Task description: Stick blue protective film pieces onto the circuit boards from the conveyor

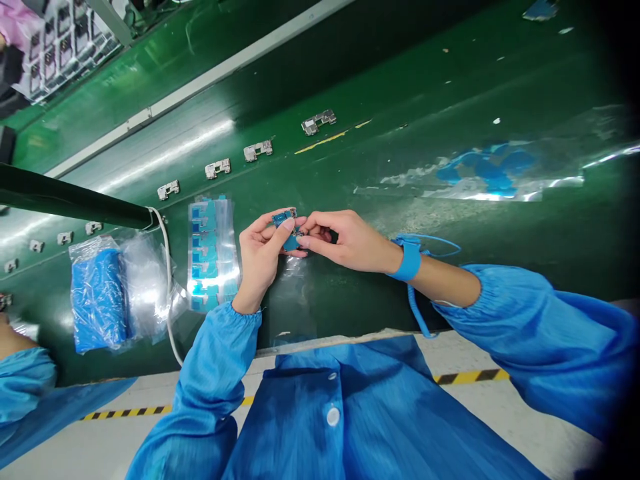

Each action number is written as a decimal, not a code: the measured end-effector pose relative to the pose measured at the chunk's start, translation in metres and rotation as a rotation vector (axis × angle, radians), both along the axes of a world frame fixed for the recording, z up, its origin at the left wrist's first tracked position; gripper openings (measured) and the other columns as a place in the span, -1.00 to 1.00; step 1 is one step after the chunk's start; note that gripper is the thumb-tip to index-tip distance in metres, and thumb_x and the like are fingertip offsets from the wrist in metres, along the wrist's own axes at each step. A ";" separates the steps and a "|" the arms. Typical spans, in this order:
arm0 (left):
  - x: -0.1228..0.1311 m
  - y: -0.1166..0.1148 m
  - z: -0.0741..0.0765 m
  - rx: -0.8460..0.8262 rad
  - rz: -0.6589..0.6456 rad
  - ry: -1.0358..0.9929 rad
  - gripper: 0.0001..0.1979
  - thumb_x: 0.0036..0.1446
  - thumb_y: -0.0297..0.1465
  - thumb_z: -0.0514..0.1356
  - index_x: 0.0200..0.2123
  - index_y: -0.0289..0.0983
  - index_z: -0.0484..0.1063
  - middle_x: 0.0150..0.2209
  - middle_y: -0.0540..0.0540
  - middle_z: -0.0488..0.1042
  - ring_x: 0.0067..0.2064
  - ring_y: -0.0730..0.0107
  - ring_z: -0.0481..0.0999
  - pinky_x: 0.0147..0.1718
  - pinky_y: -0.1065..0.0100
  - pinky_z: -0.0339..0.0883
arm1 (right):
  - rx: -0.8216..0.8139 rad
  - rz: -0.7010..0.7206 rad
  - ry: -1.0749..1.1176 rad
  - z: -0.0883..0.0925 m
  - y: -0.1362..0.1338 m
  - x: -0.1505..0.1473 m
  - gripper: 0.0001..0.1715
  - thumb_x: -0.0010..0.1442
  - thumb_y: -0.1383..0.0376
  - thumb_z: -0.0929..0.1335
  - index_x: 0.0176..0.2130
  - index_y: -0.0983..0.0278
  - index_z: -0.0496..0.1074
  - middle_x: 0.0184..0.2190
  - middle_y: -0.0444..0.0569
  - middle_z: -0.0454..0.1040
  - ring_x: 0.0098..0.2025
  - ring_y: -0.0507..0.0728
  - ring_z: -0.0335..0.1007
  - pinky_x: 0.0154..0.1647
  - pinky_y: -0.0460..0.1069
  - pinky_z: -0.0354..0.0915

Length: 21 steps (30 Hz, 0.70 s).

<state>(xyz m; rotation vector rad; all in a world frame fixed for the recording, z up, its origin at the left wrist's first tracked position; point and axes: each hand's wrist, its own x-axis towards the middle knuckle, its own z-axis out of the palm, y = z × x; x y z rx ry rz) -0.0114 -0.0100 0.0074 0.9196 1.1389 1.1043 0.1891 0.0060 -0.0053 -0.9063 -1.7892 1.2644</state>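
Note:
Between my hands, above the green bench, is a small blue-covered circuit board (pixel 291 244). My left hand (pixel 264 248) is closed on its left side, the thumb lying across its face. From the right, my right hand (pixel 334 239) pinches at the board's right edge with thumb and forefinger; whether a bit of film is between those fingertips is hidden. A blue wrist strap (pixel 411 259) with a coiled cord circles my right wrist. Just left of my left hand lies a clear sheet of blue adhesive film pieces (pixel 204 247).
A row of metal-shielded boards (pixel 257 151) runs along the green bench (pixel 340 307). Left are a plastic-wrapped blue bundle (pixel 100 300), a white cable (pixel 167 287) and a dark post (pixel 75 193). Peeled blue film (pixel 490 167) lies right. A co-worker's sleeve (pixel 25 377) shows at left.

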 end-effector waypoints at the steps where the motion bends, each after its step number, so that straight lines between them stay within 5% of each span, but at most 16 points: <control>1: 0.000 0.000 -0.001 -0.008 0.001 0.004 -0.54 0.23 -0.09 0.56 0.05 -0.24 0.67 0.00 -0.18 0.81 -0.22 0.20 0.85 -0.40 0.40 0.75 | -0.025 0.008 0.014 0.000 0.000 0.000 -0.70 0.46 0.12 0.48 -0.29 0.22 0.50 -0.50 -0.19 0.42 -0.47 0.03 0.21 -0.42 -0.02 0.17; 7: 0.001 0.004 -0.002 -0.039 -0.083 -0.066 -0.38 0.20 -0.11 0.58 0.25 -0.19 0.61 0.14 -0.20 0.77 -0.07 0.13 0.86 -0.27 0.36 0.78 | -0.182 -0.007 0.067 -0.003 0.009 0.002 -0.55 0.41 -0.02 0.50 -0.34 0.24 0.47 -0.44 -0.14 0.45 -0.41 0.05 0.28 -0.38 -0.02 0.24; 12: -0.004 0.007 0.003 -0.082 -0.158 -0.220 -0.35 0.39 0.04 0.38 0.43 -0.07 0.50 0.20 -0.17 0.74 -0.01 0.07 0.86 -0.24 0.31 0.79 | -0.184 -0.003 0.073 -0.003 0.011 0.005 -0.54 0.40 -0.08 0.52 -0.25 0.25 0.52 -0.40 -0.12 0.50 -0.39 0.06 0.34 -0.32 0.00 0.31; 15: -0.005 0.006 0.004 -0.084 -0.167 -0.220 -0.38 0.40 0.05 0.37 0.41 -0.04 0.53 0.20 -0.16 0.74 -0.04 0.05 0.86 -0.20 0.28 0.80 | -0.028 -0.140 0.059 -0.003 0.010 0.006 -0.62 0.43 -0.03 0.51 -0.12 0.21 0.51 -0.34 -0.13 0.50 -0.38 0.07 0.36 -0.31 0.01 0.36; 18: -0.003 0.004 0.004 -0.091 -0.183 -0.213 -0.35 0.37 0.05 0.41 0.41 -0.05 0.54 0.19 -0.16 0.75 -0.05 0.02 0.86 -0.16 0.22 0.82 | 0.293 -0.310 0.013 -0.004 0.010 0.007 -0.71 0.45 0.09 0.51 0.05 0.16 0.51 -0.23 -0.09 0.47 -0.31 0.11 0.38 -0.23 0.06 0.42; 21: 0.000 0.002 0.003 -0.106 -0.202 -0.212 -0.30 0.32 0.03 0.46 0.41 -0.09 0.54 0.15 -0.19 0.76 0.03 -0.06 0.84 -0.10 0.16 0.83 | 0.507 -0.320 -0.065 -0.008 0.012 0.009 -0.68 0.48 0.14 0.48 0.17 0.12 0.56 -0.05 0.05 0.47 -0.11 0.22 0.49 -0.08 0.15 0.51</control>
